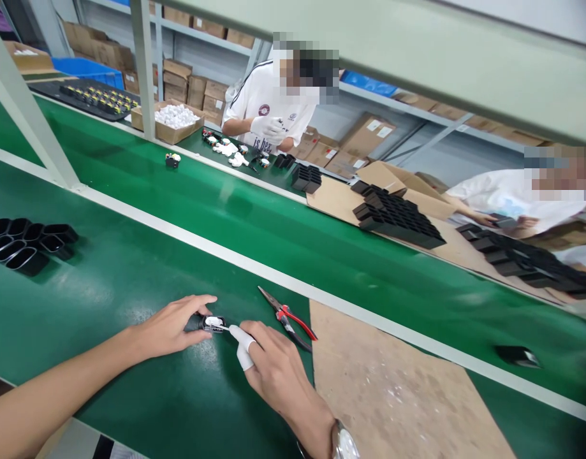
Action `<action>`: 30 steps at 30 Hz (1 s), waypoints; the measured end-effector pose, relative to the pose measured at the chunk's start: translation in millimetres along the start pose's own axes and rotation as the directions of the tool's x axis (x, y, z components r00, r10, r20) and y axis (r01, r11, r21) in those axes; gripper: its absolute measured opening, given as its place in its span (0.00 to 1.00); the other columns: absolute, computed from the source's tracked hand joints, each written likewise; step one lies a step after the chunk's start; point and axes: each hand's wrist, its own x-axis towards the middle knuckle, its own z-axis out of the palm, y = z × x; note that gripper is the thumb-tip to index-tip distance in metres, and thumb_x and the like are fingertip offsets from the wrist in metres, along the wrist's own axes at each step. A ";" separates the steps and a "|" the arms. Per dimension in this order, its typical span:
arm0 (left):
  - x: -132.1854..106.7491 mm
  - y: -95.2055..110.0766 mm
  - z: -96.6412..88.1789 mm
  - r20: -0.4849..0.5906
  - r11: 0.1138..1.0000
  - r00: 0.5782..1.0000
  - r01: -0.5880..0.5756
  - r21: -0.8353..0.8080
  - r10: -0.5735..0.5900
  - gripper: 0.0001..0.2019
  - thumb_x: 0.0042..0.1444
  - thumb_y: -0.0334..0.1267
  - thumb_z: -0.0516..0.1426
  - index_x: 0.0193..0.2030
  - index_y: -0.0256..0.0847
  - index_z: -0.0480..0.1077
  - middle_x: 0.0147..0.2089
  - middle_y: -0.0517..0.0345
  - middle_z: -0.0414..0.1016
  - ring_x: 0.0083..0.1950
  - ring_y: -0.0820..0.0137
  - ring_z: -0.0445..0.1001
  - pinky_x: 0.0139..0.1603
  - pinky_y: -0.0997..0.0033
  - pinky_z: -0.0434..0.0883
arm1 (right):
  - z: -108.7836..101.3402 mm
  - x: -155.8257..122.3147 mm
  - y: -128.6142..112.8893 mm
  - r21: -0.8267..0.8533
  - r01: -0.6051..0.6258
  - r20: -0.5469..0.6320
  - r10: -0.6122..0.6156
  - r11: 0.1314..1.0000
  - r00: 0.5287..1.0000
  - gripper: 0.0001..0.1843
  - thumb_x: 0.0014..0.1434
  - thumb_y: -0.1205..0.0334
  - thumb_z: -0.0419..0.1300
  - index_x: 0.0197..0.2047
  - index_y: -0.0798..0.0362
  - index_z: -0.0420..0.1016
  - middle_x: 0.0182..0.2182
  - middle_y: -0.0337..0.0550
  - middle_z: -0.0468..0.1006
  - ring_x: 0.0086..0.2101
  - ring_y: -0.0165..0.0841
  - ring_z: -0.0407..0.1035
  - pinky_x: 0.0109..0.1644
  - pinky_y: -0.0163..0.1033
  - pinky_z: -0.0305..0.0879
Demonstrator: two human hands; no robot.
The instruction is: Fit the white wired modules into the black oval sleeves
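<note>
My left hand (175, 325) grips a small black plastic housing (219, 320) by its left end, thumb below and forefinger stretched above it. A white insert (211, 323) shows in the housing's open face. From the right, my right hand (268, 354) pinches a thin light-coloured rod-like tool (222, 327), its tip at the white insert; its exact kind cannot be made out. White finger cots (243, 344) cover two fingertips of that hand. Beyond it lie long-nose pliers (285, 317) with red and black handles, apart from both hands.
Black open cases (22, 245) stand grouped at the left on the green bench. A cardboard sheet (393, 382) lies at the right. Across the green conveyor belt (254, 217) are two people, stacked black cases (398, 217) and a box of white parts (175, 118). One black case (517, 356) sits on the belt.
</note>
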 end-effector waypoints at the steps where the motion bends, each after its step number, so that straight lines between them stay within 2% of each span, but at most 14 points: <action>1: -0.1 -0.4 0.1 0.000 1.000 1.000 -0.002 0.001 0.002 0.31 0.65 0.40 0.64 0.72 0.50 0.59 0.56 0.55 0.80 0.60 0.59 0.78 0.65 0.56 0.73 | 0.8 0.4 0.4 0.000 -0.004 0.008 0.004 1.000 1.000 0.17 0.65 0.78 0.50 0.50 0.54 0.74 0.44 0.50 0.79 0.37 0.38 0.73 0.35 0.43 0.70; 4: -0.2 -0.1 -0.4 0.003 1.000 1.000 -0.005 0.002 0.005 0.31 0.65 0.40 0.63 0.72 0.50 0.59 0.56 0.55 0.80 0.60 0.59 0.78 0.65 0.56 0.73 | 0.4 0.4 3.1 0.013 -0.014 0.016 0.013 1.000 1.000 0.17 0.65 0.78 0.50 0.50 0.54 0.74 0.44 0.49 0.79 0.36 0.38 0.73 0.34 0.43 0.70; 10: 0.1 2.5 -2.2 0.013 1.000 1.000 0.011 0.001 -0.011 0.30 0.65 0.41 0.63 0.72 0.50 0.60 0.57 0.54 0.80 0.61 0.57 0.77 0.65 0.55 0.73 | -5.8 -3.5 5.5 0.094 -0.073 -0.015 0.074 0.993 0.997 0.20 0.68 0.74 0.51 0.60 0.51 0.72 0.45 0.47 0.79 0.37 0.36 0.75 0.37 0.42 0.73; 15: -0.3 0.1 -0.1 0.003 1.000 1.000 0.007 0.010 -0.007 0.31 0.65 0.41 0.63 0.72 0.50 0.60 0.57 0.54 0.80 0.61 0.58 0.78 0.64 0.56 0.74 | -0.9 -6.1 1.2 0.083 -0.066 0.002 0.067 0.994 0.998 0.18 0.67 0.76 0.51 0.54 0.53 0.73 0.44 0.47 0.79 0.34 0.36 0.74 0.34 0.42 0.71; 18: -0.5 -0.7 0.2 0.003 1.000 1.000 0.000 0.013 0.000 0.31 0.65 0.40 0.63 0.73 0.50 0.59 0.57 0.54 0.79 0.61 0.58 0.77 0.65 0.56 0.73 | 3.7 -10.6 6.1 0.085 -0.119 -0.028 0.122 0.989 0.992 0.19 0.68 0.75 0.51 0.59 0.53 0.71 0.46 0.48 0.79 0.37 0.36 0.75 0.38 0.41 0.74; 21: -1.0 -0.3 -0.8 0.019 1.000 1.000 0.009 0.020 -0.009 0.30 0.66 0.41 0.62 0.73 0.52 0.59 0.59 0.54 0.79 0.62 0.58 0.77 0.65 0.56 0.73 | 13.0 -21.2 18.8 0.033 -0.220 -0.083 0.222 0.975 0.972 0.21 0.69 0.74 0.51 0.62 0.52 0.70 0.47 0.49 0.79 0.41 0.37 0.77 0.42 0.42 0.76; 26: -1.9 2.6 -3.3 0.031 0.998 1.000 0.000 0.067 -0.002 0.28 0.67 0.44 0.61 0.72 0.51 0.62 0.63 0.51 0.77 0.64 0.55 0.75 0.64 0.55 0.74 | 26.3 -32.1 31.4 -0.156 -0.253 -0.049 0.248 0.955 0.967 0.17 0.68 0.75 0.49 0.54 0.55 0.74 0.42 0.51 0.79 0.40 0.43 0.75 0.45 0.51 0.77; 28: -1.8 3.9 -4.0 0.025 0.997 1.000 -0.012 0.078 0.010 0.28 0.67 0.45 0.62 0.72 0.50 0.62 0.64 0.50 0.76 0.64 0.55 0.75 0.64 0.54 0.74 | 22.8 -26.8 25.8 -0.119 -0.252 -0.041 0.248 0.960 0.968 0.16 0.69 0.74 0.51 0.55 0.55 0.74 0.44 0.53 0.77 0.42 0.44 0.74 0.46 0.53 0.77; 30: -1.5 4.6 -4.1 0.017 0.997 0.999 -0.028 0.074 0.026 0.29 0.66 0.45 0.63 0.72 0.51 0.62 0.64 0.51 0.76 0.63 0.55 0.76 0.64 0.55 0.74 | 16.2 -17.1 15.5 0.016 -0.216 -0.038 0.216 0.976 0.976 0.16 0.70 0.72 0.54 0.59 0.54 0.72 0.49 0.55 0.76 0.47 0.44 0.72 0.49 0.52 0.77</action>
